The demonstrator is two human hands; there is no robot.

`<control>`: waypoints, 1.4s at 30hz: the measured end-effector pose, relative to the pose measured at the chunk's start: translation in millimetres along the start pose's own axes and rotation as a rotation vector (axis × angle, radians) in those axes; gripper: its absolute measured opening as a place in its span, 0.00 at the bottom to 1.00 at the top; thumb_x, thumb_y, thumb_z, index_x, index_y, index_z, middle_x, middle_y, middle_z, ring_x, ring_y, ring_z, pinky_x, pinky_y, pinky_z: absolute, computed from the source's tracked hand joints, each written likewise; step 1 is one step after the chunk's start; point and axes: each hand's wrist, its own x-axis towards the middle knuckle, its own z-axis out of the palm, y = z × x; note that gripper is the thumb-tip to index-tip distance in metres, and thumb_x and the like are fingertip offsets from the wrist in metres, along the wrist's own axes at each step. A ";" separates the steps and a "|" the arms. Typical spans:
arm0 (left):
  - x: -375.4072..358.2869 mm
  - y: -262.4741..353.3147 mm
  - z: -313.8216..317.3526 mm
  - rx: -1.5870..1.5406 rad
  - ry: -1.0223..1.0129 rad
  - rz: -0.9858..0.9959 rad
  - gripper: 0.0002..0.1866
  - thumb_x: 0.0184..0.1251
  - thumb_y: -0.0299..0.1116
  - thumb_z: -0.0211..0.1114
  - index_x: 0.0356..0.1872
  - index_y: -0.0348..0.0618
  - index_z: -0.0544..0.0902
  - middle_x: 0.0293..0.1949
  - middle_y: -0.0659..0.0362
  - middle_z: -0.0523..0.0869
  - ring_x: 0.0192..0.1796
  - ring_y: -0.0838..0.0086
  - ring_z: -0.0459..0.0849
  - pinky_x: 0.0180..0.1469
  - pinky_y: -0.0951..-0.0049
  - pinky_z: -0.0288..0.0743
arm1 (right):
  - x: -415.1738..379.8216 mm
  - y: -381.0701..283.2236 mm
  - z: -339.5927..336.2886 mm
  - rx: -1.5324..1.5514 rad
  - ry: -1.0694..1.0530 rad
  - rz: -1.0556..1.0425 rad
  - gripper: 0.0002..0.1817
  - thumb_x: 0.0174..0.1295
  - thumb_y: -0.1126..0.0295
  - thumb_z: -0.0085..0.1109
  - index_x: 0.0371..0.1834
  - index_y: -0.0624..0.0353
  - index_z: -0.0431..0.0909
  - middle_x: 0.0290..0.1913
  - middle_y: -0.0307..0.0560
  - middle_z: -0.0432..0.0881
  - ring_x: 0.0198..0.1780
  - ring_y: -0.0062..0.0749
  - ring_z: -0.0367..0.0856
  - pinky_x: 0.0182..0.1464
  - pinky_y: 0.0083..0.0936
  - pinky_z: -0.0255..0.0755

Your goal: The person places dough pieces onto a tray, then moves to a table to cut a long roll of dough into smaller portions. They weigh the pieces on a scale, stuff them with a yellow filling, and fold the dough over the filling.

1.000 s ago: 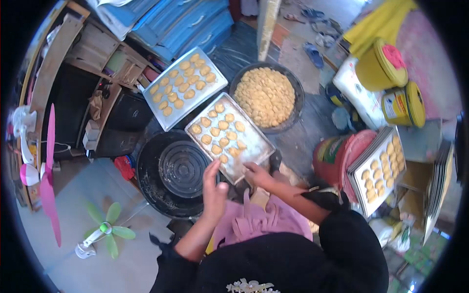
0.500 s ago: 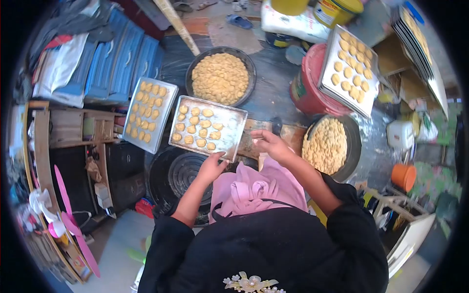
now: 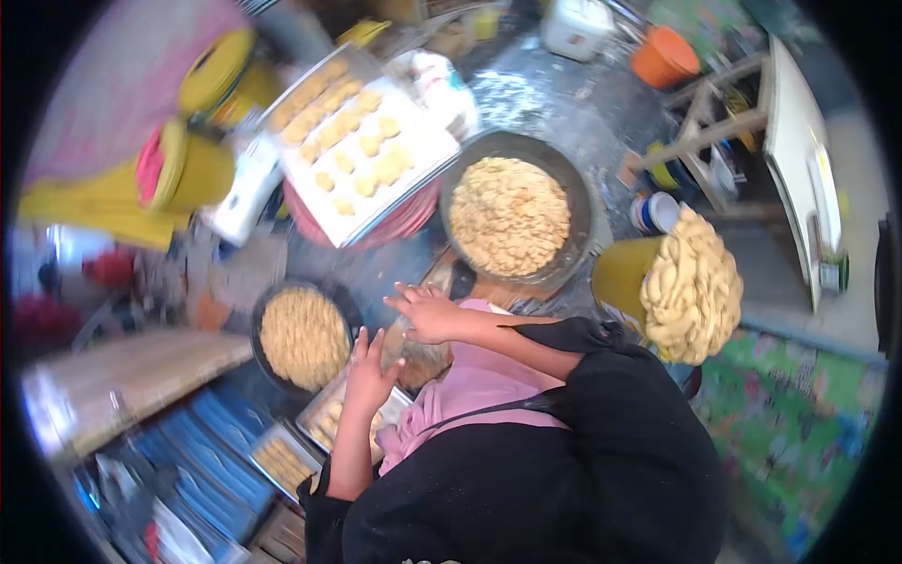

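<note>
My left hand is raised with its fingers spread, holding nothing, above the near side of a metal tray of dough balls that my forearm partly covers. Beside it, my right hand stretches out to the left, fingers apart and empty. Just left of my hands stands a round dark pan filled with a lumpy mass of dough pieces. A larger dark pan with a similar mound of dough pieces sits beyond my right forearm.
A tray of dough balls rests on a red tub. On the right, pale dough bulges from a yellow bucket. Another tray lies lower left. A wooden frame and orange bucket stand at upper right.
My view has turned to the right, bringing the dough-filled yellow bucket into sight. My left hand has come off the tray's edge, and both hands are now close together.
</note>
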 end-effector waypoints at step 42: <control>290.4 441.1 -120.2 -0.184 -0.598 0.814 0.25 0.65 0.33 0.62 0.62 0.35 0.69 0.59 0.49 0.76 0.62 0.66 0.73 0.63 0.68 0.64 | -378.1 133.8 -217.8 0.437 1.145 0.749 0.27 0.58 0.63 0.60 0.61 0.59 0.68 0.59 0.59 0.71 0.60 0.51 0.70 0.60 0.34 0.65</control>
